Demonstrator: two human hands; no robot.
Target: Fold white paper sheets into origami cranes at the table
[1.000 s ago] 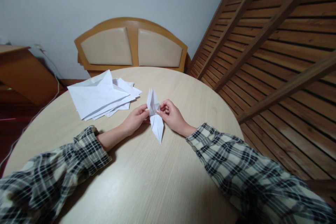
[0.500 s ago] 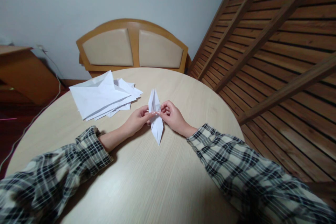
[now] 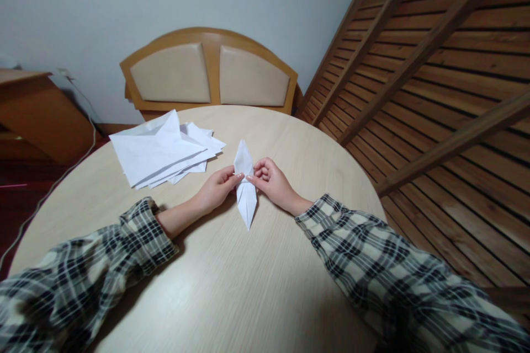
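A folded white paper (image 3: 247,201), long and pointed at both ends, is held between my two hands near the middle of the table. My left hand (image 3: 221,187) pinches its left edge at mid-length, thumb on top. From the other side my right hand (image 3: 271,182) grips the right edge, its thumb also on top and the fingers curled under. The two thumb tips almost meet over the middle of the paper. The upper point leans away from me and the lower point is toward me. Fingertips beneath the paper are hidden.
A loose stack of white paper sheets (image 3: 159,149), some creased, lies at the back left of the round wooden table (image 3: 232,287). Behind it stands a headboard (image 3: 214,66) with beige panels. Wooden slats (image 3: 434,94) rise on the right; a brown cabinet (image 3: 37,116) is far left.
The paper's upper half, which showed an open gap between two points, now looks flatter with a single point. My thumbs have drawn slightly apart; both hands keep their hold.
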